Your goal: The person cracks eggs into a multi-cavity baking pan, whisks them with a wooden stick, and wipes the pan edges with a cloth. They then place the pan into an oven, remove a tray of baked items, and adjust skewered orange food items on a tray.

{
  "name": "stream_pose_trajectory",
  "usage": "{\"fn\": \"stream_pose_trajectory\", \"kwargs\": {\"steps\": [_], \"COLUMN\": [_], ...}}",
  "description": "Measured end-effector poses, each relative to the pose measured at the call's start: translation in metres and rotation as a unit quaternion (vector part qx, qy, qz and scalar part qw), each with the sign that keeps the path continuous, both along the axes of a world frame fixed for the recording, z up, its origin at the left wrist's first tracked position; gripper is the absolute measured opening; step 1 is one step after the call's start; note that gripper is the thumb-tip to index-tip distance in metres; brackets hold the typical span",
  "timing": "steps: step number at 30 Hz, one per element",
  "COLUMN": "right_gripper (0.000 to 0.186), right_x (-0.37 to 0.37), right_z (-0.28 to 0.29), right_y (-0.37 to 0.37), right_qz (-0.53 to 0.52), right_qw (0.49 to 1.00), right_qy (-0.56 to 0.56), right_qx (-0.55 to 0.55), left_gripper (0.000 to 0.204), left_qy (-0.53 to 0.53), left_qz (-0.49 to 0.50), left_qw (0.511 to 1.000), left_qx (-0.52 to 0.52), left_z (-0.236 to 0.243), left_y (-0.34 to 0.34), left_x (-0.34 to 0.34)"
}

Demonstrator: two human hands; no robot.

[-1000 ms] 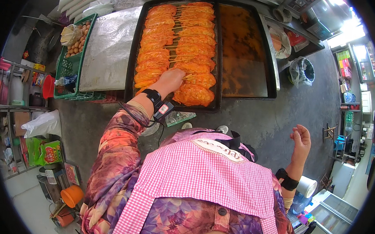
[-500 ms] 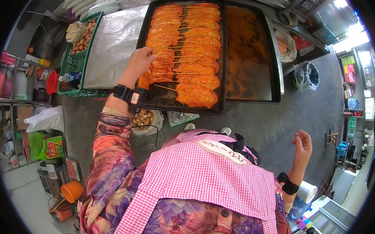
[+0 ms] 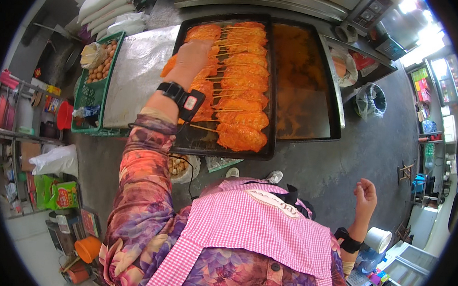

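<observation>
Two rows of flat, orange-red skewered meat pieces (image 3: 244, 72) lie in a black baking tray (image 3: 198, 144), their thin wooden sticks pointing inward. My left hand (image 3: 192, 57) is over the far part of the left row, touching or just above the pieces. Its back hides the fingers, so any grip is out of sight. An orange piece (image 3: 168, 65) shows beside the hand, at the tray's left edge. Well away from the tray, my right hand (image 3: 365, 196) is raised on the right with nothing in it, its fingers loosely bent and apart.
A second black tray (image 3: 303, 138) with brownish-orange liquid adjoins the first on the right. On the left are a metal sheet (image 3: 137, 72) and a green crate (image 3: 92, 93) with eggs (image 3: 109, 53). A lined bin (image 3: 371, 100) stands right, a bag of eggs (image 3: 179, 166) below the tray.
My left hand has moved forward and slightly right, from the left row's near half to its far part. The trays now appear a little lower in view. My right hand stays empty.
</observation>
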State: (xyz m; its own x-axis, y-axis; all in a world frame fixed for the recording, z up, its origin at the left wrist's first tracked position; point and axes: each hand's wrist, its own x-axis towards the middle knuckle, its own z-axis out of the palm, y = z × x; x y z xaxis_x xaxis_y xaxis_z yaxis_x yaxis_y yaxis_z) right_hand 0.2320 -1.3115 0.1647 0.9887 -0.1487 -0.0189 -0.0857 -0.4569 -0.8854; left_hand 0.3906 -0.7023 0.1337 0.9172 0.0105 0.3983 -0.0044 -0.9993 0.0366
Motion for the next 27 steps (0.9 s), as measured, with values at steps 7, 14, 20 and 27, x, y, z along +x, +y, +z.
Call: {"fn": "stream_pose_trajectory", "kwargs": {"steps": [7, 14, 20, 27], "right_gripper": [0.016, 0.015, 0.014, 0.019], "right_x": [-0.058, -0.091, -0.083, -0.083], "right_z": [-0.001, -0.006, -0.013, -0.016], "right_y": [-0.006, -0.008, 0.004, 0.010], "right_qz": [-0.086, -0.123, -0.097, -0.045], "right_qw": [0.996, 0.990, 0.992, 0.997], "right_qy": [0.035, 0.066, 0.067, 0.059], "right_qx": [-0.010, -0.024, -0.038, -0.013], "left_gripper": [0.017, 0.026, 0.052, 0.044], "left_qy": [0.097, 0.133, 0.166, 0.049], "left_qz": [-0.046, -0.055, -0.062, -0.119], "left_qw": [0.991, 0.990, 0.968, 0.958], "left_qx": [0.080, -0.002, -0.180, -0.255], "left_z": [-0.038, -0.090, -0.088, -0.031], "left_y": [-0.028, -0.040, -0.051, 0.005], "left_x": [0.080, 0.122, 0.093, -0.057]}}
